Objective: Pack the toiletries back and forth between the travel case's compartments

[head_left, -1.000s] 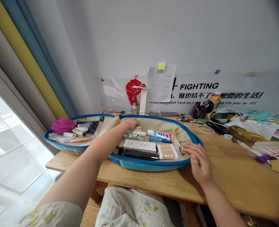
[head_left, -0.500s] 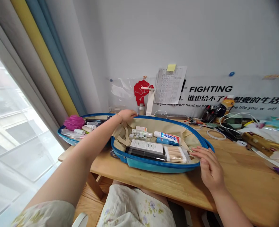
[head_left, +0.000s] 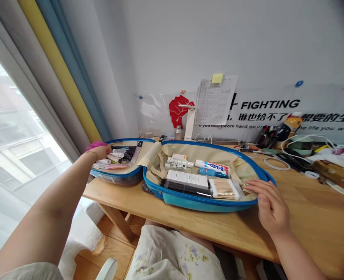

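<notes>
A small blue suitcase (head_left: 208,207) lies open on the table, its two halves side by side. My left hand (head_left: 101,151) is over the left half, at a pink mesh bath puff (head_left: 96,145); its fingers are mostly hidden. Beside it lie white tubes (head_left: 118,154) and a clear pack of dark items (head_left: 133,151). My right hand (head_left: 269,202) rests on the right half's rim, open, fingers stretched out. Inside that half are a toothpaste tube (head_left: 214,168), a blue bottle (head_left: 211,172), clear bottles (head_left: 180,163), a white box (head_left: 186,179), a black case (head_left: 185,188) and cotton swabs (head_left: 224,188).
The wooden table (head_left: 218,225) stands against a wall. Behind the suitcase are a small bottle (head_left: 178,133), a white lamp (head_left: 190,124) and a power strip (head_left: 218,141). A tape roll (head_left: 276,164), an orange-labelled bottle (head_left: 291,126), cables and a brown pouch (head_left: 332,175) lie to the right.
My left hand has moved left from the right half's back edge to the bath puff. My right hand stays at the rim. The camera view has shifted slightly.
</notes>
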Demonstrator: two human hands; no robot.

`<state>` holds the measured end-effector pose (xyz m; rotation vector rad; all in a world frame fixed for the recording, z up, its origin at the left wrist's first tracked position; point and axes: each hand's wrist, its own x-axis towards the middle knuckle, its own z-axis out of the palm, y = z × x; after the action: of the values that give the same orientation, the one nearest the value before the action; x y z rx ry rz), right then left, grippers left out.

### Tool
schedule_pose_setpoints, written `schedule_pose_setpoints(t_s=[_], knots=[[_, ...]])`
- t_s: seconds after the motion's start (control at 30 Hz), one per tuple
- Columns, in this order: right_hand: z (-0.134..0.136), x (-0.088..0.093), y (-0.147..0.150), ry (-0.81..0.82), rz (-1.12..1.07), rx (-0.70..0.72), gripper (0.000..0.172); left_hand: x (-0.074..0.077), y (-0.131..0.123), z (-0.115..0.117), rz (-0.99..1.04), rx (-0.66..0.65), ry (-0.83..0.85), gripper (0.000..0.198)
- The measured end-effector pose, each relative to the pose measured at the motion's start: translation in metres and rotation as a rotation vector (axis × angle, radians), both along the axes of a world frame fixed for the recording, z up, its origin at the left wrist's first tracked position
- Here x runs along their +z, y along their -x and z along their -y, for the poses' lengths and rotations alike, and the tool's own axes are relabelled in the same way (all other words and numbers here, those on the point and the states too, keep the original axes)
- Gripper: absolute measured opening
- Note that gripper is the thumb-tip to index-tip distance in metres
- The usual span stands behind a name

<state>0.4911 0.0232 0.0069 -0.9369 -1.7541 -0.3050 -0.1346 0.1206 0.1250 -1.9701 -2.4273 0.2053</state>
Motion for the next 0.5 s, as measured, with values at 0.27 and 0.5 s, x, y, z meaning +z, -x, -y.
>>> schedule_pose_setpoints(t_s=[0.27,0.5], knots=[[-0.001,-0.001,-0.001,-0.014,-0.006,0.023,0.033,-0.004,-0.001,0.021,0.067,-0.056,0.068,0.036],[-0.001,0.0,0.001,-0.015,-0.012,0.004,0.034,0.002,-0.04,0.049,0.151,-0.267,0.173,0.067]])
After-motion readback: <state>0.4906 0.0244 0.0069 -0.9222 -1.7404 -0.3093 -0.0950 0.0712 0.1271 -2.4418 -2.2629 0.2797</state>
